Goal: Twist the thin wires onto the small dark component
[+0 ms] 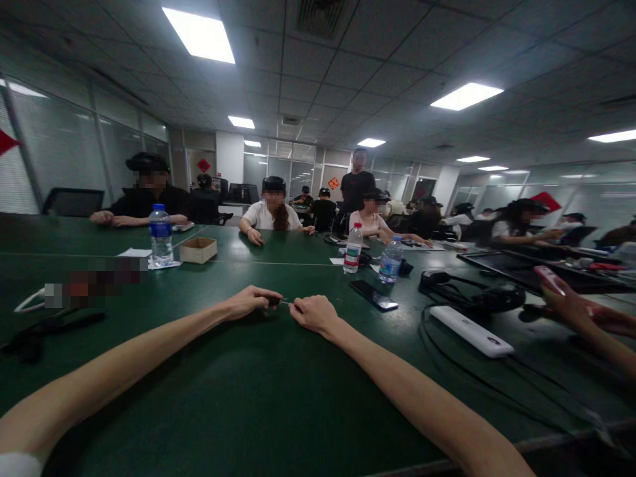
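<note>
Both my arms stretch forward over the dark green table. My left hand rests on the tabletop with its fingers pinched on a small dark object. My right hand lies just right of it, its fingers curled and pinched on a thin pale strand that runs between the two hands. Both things are too small to name.
A black phone, a white power strip and black cables lie to the right. Water bottles and a small cardboard box stand further back. Another person's hand holds a pink phone at right. Several people sit across the table.
</note>
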Demonstrator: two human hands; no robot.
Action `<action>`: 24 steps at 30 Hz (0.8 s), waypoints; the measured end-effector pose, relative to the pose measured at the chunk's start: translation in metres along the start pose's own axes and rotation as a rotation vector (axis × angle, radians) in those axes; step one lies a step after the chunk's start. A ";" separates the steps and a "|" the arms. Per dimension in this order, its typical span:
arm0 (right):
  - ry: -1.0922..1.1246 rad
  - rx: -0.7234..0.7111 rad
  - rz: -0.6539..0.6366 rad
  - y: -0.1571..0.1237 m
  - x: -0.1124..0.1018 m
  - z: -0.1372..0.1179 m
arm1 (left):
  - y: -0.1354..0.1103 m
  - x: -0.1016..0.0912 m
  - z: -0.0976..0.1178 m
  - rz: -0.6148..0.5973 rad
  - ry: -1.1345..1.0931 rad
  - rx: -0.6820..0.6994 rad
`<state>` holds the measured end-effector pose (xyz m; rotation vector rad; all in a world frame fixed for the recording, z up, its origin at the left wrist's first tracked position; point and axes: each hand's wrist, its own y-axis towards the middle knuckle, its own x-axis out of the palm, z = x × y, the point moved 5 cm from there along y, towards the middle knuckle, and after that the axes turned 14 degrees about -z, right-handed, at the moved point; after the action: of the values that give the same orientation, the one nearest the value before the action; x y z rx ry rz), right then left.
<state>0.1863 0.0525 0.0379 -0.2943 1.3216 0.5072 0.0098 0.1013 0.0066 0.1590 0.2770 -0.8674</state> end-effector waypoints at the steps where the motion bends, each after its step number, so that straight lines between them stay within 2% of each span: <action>1: 0.001 -0.010 0.006 0.000 0.000 0.000 | -0.001 0.001 0.002 -0.018 -0.014 -0.003; 9: 0.026 -0.054 0.095 -0.001 -0.001 0.002 | -0.002 0.005 0.007 -0.112 -0.264 0.050; 13: 0.057 -0.061 0.124 -0.001 -0.001 0.001 | 0.002 0.002 0.001 -0.062 -0.356 0.074; 18: 0.047 -0.135 0.131 -0.002 0.000 -0.006 | 0.007 -0.003 -0.004 0.021 -0.389 0.125; 24: 0.051 -0.034 0.081 0.001 0.001 -0.001 | 0.005 -0.003 -0.002 0.037 -0.380 0.173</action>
<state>0.1850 0.0526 0.0364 -0.2843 1.3797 0.5945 0.0114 0.1076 0.0055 0.1560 -0.1566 -0.8660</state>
